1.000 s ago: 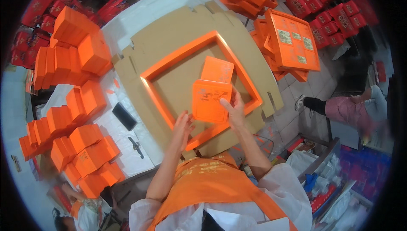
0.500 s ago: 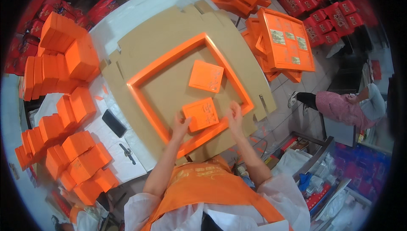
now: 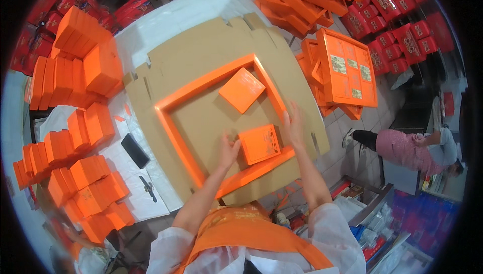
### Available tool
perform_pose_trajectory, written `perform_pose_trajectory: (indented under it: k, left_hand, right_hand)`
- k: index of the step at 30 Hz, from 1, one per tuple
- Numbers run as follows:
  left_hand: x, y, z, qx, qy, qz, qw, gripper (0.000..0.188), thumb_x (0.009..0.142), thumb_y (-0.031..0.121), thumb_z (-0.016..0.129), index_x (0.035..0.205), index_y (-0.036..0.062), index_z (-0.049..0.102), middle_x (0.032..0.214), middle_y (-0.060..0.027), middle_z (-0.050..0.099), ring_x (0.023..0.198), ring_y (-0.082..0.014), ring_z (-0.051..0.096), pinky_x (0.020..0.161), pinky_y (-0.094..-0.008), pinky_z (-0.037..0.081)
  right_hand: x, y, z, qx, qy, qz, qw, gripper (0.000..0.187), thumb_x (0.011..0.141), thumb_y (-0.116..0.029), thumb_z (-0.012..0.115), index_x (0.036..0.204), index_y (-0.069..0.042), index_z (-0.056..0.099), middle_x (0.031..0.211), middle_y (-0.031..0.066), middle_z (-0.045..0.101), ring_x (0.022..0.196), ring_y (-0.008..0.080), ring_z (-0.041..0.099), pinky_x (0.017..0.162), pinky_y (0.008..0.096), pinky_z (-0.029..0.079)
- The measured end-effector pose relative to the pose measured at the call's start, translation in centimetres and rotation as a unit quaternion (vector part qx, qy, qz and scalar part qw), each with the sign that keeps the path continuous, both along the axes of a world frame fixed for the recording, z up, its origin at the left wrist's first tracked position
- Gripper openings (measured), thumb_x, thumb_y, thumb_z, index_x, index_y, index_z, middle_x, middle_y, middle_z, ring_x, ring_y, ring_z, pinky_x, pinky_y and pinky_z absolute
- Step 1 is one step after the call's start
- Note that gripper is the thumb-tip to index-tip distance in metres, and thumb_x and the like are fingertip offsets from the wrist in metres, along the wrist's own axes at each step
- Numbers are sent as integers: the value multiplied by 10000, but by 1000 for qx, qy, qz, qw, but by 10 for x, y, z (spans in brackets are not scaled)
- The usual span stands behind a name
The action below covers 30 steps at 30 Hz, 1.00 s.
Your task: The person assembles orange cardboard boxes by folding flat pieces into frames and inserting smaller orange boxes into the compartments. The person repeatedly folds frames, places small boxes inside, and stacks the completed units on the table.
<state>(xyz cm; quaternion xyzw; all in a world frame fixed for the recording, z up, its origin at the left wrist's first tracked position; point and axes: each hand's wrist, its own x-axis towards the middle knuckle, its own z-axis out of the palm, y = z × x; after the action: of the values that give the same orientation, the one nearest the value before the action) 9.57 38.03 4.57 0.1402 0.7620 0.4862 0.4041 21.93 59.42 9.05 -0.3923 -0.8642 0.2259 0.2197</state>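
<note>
A large square orange frame, with raised walls, lies on flattened brown cardboard. Inside it are two square orange boxes. The near box, with printing toward its right side, is close to the frame's near right corner. My left hand is at this box's left side, thumb and fingers apart; whether it touches is unclear. Fingers stretched forward, my right hand is open beside the frame's right wall. Turned at an angle, the far box sits near the far corner, with neither hand on it.
Stacked orange boxes line the left, beside a black phone and a dark tool. Orange trays are piled at right. A person in a checked apron stands at far right; another person's arm shows lower left.
The near box has shifted right within the frame, and my left hand has moved right too. My right hand has moved forward along the right wall. The far box has turned; the whole view has shifted.
</note>
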Motion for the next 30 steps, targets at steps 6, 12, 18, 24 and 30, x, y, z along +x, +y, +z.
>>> perform_pose_trajectory:
  k: [6, 12, 18, 24, 30]
  left_hand:
    - [-52, 83, 26, 30, 100, -43, 994, 779, 799, 166, 619, 1384, 17, 127, 1272, -218, 373, 1147, -292, 411, 937, -353, 382]
    - [-67, 96, -17, 133, 149, 34, 979, 713, 863, 169, 530, 1400, 31, 82, 1294, -204, 344, 1186, -267, 368, 963, -369, 342]
    - [30, 19, 0, 111, -114, 36, 987, 709, 902, 268, 470, 1389, -20, 42, 1329, -208, 309, 1191, -300, 355, 1001, -395, 285]
    - [102, 60, -1, 90, 13, -42, 995, 652, 888, 280, 460, 1341, -55, 131, 1363, -191, 271, 1247, -250, 311, 1033, -367, 253]
    - [67, -16, 24, 36, -40, -103, 993, 668, 869, 318, 485, 1341, -45, 183, 1317, -262, 336, 1240, -338, 336, 1038, -388, 268]
  right_hand:
    - [42, -8, -32, -43, -117, 0, 992, 451, 861, -148, 505, 1285, -80, 370, 1027, 227, 558, 930, 397, 540, 798, 454, 437]
    - [35, -18, -35, -54, -84, 5, 995, 460, 868, -140, 488, 1307, -114, 354, 986, 216, 577, 870, 400, 556, 728, 466, 445]
    - [43, -14, -31, -119, -114, -60, 985, 440, 889, -257, 449, 1300, -117, 376, 991, 199, 585, 857, 375, 569, 722, 467, 437]
    - [34, -9, -27, -146, -63, -55, 986, 491, 886, -354, 442, 1307, -107, 387, 1060, 193, 578, 967, 362, 554, 833, 445, 420]
    - [17, -25, 0, -226, -235, -32, 945, 555, 887, -370, 465, 1272, 22, 384, 1183, 250, 487, 1087, 348, 477, 925, 392, 368]
